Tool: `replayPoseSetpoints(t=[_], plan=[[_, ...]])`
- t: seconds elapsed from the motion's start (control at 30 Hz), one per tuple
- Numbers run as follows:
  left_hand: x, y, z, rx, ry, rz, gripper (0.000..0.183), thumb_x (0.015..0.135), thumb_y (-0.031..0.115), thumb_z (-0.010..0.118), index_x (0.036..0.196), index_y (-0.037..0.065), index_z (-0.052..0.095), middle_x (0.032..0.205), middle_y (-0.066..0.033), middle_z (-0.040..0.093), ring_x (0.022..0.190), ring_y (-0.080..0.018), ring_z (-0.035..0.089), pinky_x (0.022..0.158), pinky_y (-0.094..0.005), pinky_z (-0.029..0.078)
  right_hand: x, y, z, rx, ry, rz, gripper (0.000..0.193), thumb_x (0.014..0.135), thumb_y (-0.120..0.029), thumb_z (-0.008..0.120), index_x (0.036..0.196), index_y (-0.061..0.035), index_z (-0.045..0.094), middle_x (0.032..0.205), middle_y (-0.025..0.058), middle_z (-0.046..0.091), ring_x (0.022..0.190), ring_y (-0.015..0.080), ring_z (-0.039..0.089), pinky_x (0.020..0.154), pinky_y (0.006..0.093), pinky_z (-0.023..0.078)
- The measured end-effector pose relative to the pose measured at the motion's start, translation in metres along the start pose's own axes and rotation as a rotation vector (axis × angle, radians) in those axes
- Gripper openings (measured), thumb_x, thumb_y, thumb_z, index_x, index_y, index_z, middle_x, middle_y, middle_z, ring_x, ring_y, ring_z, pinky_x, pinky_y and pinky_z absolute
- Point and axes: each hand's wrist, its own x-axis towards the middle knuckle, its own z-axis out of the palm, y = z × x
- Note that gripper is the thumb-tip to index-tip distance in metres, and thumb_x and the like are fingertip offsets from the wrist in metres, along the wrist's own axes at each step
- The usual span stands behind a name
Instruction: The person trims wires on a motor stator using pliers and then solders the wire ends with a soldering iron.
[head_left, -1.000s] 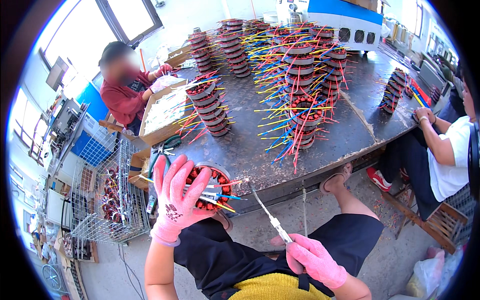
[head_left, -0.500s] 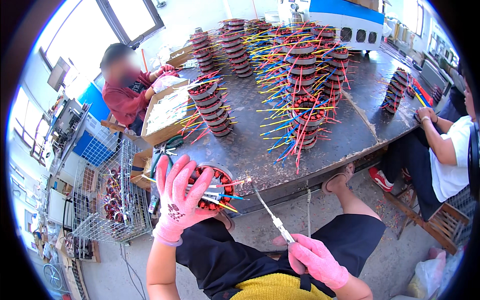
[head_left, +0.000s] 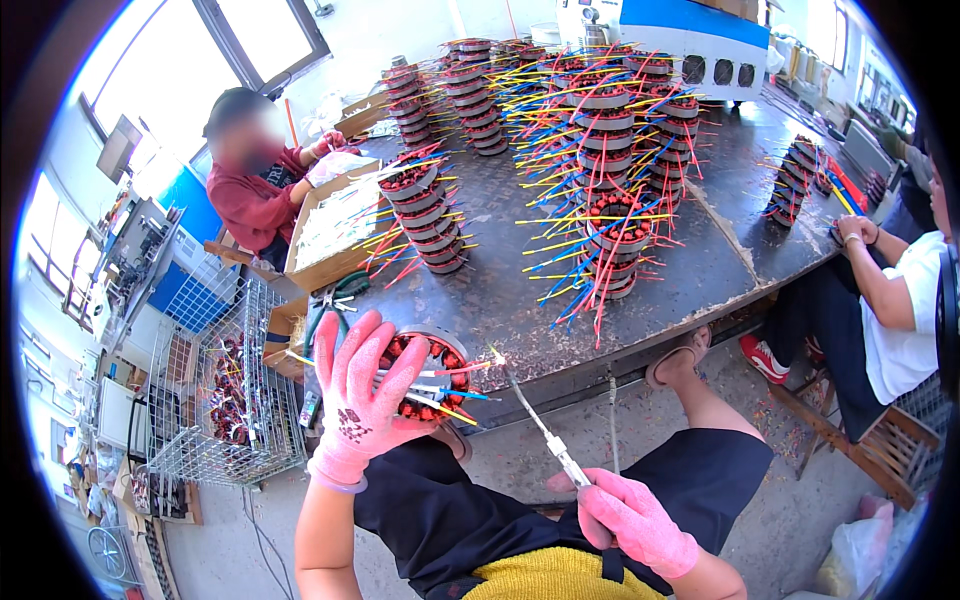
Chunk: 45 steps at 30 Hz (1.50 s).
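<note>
My left hand, in a pink glove, has its fingers raised and spread over a motor stator with red-brown windings, at the near table edge. Red, white, blue and yellow lead wires pass under its fingers and stick out to the right. The exact pinch is partly hidden. My right hand, also gloved in pink, is closed around the handle of a thin-tubed gas torch. A small bright flame at the torch tip meets the end of a red lead.
Stacks of stators with coloured leads stand on the dark metal table. Pliers and a carton of white sleeves lie left. A wire basket stands below. Co-workers sit at left and right.
Almost nothing differs. Both hands keep their hold, and the flame stays at the red lead's end, its glow slightly changed. The whole view shifts a little.
</note>
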Motion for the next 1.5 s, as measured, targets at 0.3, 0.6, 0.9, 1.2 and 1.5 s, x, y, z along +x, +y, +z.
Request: replayPoseSetpoints(t=[0.3, 0.6, 0.9, 1.2, 1.5], plan=[[-0.003, -0.002, -0.004, -0.08, 0.043, -0.039, 0.09, 0.042, 0.039, 0.085, 0.123, 0.012, 0.059, 0.122, -0.0139, 0.051, 0.118, -0.037, 0.052, 0.106, -0.0645, 0.027, 0.0, -0.001, -0.002, 0.005, 0.004, -0.055, 0.04, 0.101, -0.023, 0.044, 0.131, 0.0026, 0.051, 0.063, -0.0026, 0.047, 0.055, 0.0056, 0.039, 0.052, 0.0217, 0.032], [0.025, 0.007, -0.041, -0.375, 0.072, -0.074, 0.09, 0.046, 0.046, 0.088, 0.122, 0.008, 0.058, 0.118, -0.0149, 0.054, 0.113, -0.037, 0.056, 0.109, -0.0619, 0.025, -0.008, -0.002, -0.018, 0.003, 0.291, -0.251, 0.036, 0.102, -0.029, 0.044, 0.12, -0.0011, 0.058, 0.055, -0.0066, 0.038, 0.044, 0.0037, 0.029, 0.042, 0.0215, 0.018], [0.09, -0.12, 0.036, -0.352, 0.094, -0.332, 0.077, 0.06, 0.022, 0.08, 0.129, 0.006, 0.053, 0.121, -0.0144, 0.056, 0.115, -0.0336, 0.051, 0.103, -0.0419, 0.037, -0.01, -0.005, -0.042, 0.031, 0.47, -0.324, 0.038, 0.102, -0.031, 0.047, 0.068, -0.0135, 0.038, 0.051, -0.002, 0.036, 0.041, 0.0079, 0.03, 0.039, 0.0244, 0.019], [0.153, -0.182, 0.084, -0.235, -0.222, -0.458, 0.078, 0.072, 0.044, 0.075, 0.138, 0.01, 0.05, 0.13, -0.0187, 0.051, 0.132, -0.0331, 0.036, 0.111, -0.0415, 0.026, -0.004, -0.006, -0.053, 0.063, 0.452, -0.356, 0.036, 0.102, -0.031, 0.047, 0.071, -0.0123, 0.041, 0.05, -0.0012, 0.036, 0.039, 0.008, 0.029, 0.036, 0.0242, 0.018], [0.158, -0.179, 0.104, -0.254, -0.334, -0.482, 0.083, 0.071, 0.053, 0.074, 0.139, 0.012, 0.049, 0.128, -0.018, 0.051, 0.131, -0.0368, 0.034, 0.111, -0.0454, 0.024, -0.003, -0.007, -0.055, 0.062, 0.461, -0.344, 0.035, 0.102, -0.03, 0.045, 0.073, -0.0109, 0.043, 0.05, -0.0017, 0.036, 0.039, 0.008, 0.029, 0.036, 0.0243, 0.018]])
